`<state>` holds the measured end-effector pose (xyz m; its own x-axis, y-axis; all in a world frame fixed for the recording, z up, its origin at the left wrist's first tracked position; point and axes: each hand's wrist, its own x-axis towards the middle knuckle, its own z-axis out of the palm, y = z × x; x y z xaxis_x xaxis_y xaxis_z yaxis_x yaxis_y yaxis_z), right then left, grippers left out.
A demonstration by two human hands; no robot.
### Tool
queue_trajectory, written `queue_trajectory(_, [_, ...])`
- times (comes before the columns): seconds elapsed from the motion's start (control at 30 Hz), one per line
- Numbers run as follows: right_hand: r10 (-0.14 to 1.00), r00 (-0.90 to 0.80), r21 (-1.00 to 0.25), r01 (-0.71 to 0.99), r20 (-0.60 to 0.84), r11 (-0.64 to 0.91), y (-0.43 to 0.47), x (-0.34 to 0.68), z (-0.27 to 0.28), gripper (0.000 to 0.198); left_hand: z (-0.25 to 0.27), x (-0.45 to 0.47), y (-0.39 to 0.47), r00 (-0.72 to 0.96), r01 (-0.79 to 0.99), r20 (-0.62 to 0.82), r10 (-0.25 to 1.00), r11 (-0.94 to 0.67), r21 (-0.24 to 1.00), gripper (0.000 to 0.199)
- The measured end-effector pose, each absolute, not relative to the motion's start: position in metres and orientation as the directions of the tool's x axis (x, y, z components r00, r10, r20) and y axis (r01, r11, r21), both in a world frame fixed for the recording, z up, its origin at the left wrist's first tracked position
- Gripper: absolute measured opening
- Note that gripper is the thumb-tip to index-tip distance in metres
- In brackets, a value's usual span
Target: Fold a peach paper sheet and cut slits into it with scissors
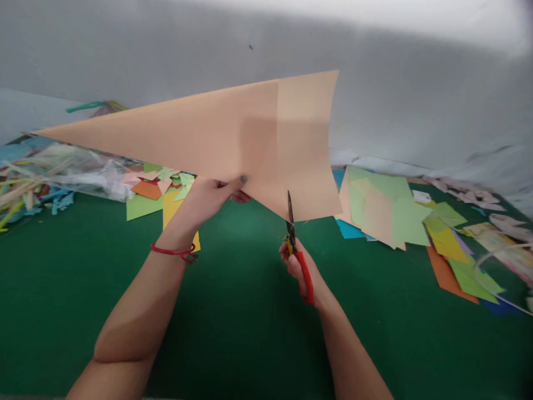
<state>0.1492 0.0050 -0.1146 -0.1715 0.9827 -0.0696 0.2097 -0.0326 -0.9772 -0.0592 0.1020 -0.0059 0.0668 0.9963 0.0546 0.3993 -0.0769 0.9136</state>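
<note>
A large sheet of peach paper [216,128], folded to a long point at the left, is held up above the table. My left hand [216,194] pinches its lower edge near the middle, thumb in front and fingers behind. My right hand [297,264] is closed around a pair of scissors [305,278] with red handles and dark blades. One blade lies over the front of the paper at the lower edge, right of my left hand; the other blade is lower and partly hidden. A red cord bracelet [172,251] circles my left wrist.
A green table [233,322] stands against a grey wall [187,44]. Paper strips and clear plastic [100,172] lie at the left, with coloured scraps [147,189] beside them. Green and peach sheets [400,205] lie at the right, near a pile of coloured paper [453,250].
</note>
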Motion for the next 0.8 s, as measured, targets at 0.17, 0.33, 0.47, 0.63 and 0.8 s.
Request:
queue_trajectory(0.17, [0.963,-0.256,-0.993,0.059,0.079,0.097,0.005,0.148,-0.122,0.037,0.0,-0.058,0.1,0.057,0.466,0.034,0.998,-0.056,0.883,0.03])
queue_trajectory(0.33, [0.976,-0.216,-0.999,0.048,0.011,0.022,0.003,0.146,-0.117,0.038,0.002,-0.058,0.099,0.085,0.436,0.021,0.996,-0.056,0.898,0.028])
queue_trajectory(0.47, [0.989,-0.143,-0.998,0.049,-0.043,-0.036,0.002,0.142,-0.109,0.037,-0.002,-0.059,0.099,0.102,0.421,0.051,0.993,-0.09,0.903,0.031])
queue_trajectory(0.63, [0.994,-0.088,-0.997,0.06,-0.058,-0.053,0.003,0.14,-0.105,0.035,-0.006,-0.058,0.099,0.069,0.456,0.037,0.997,-0.064,0.888,0.035])
queue_trajectory(0.8, [0.994,-0.087,-0.997,0.054,-0.059,-0.054,0.002,0.139,-0.104,0.036,-0.005,-0.059,0.101,0.108,0.412,-0.01,0.994,-0.036,0.91,0.034])
